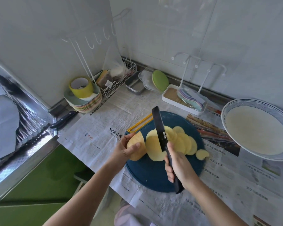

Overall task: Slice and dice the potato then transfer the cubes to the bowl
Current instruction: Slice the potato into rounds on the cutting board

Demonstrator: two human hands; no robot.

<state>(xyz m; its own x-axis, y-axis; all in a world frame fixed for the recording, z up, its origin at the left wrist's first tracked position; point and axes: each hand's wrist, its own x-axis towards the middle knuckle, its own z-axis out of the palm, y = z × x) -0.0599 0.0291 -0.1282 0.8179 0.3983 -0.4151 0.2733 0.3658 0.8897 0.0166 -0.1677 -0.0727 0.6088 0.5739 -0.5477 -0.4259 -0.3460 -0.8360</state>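
One uncut potato end [136,149] sits at the left edge of the single round blue cutting board [147,173], and our left hand [123,151] grips it, thumb curled over the skin. Just beside its cut face, slices [185,142] fan out to the right; we count about seven (they overlap, so the tally is loose), the smallest lying a little apart. Our right hand [178,167] is wrapped round the handle of one black knife [161,128], whose blade crosses above the largest slice. One wide bowl [252,129] stands to the right, apart from the board. Newspaper [103,126] covers the counter. Far left lies a second knife [64,121], near one stack of plates [88,105].
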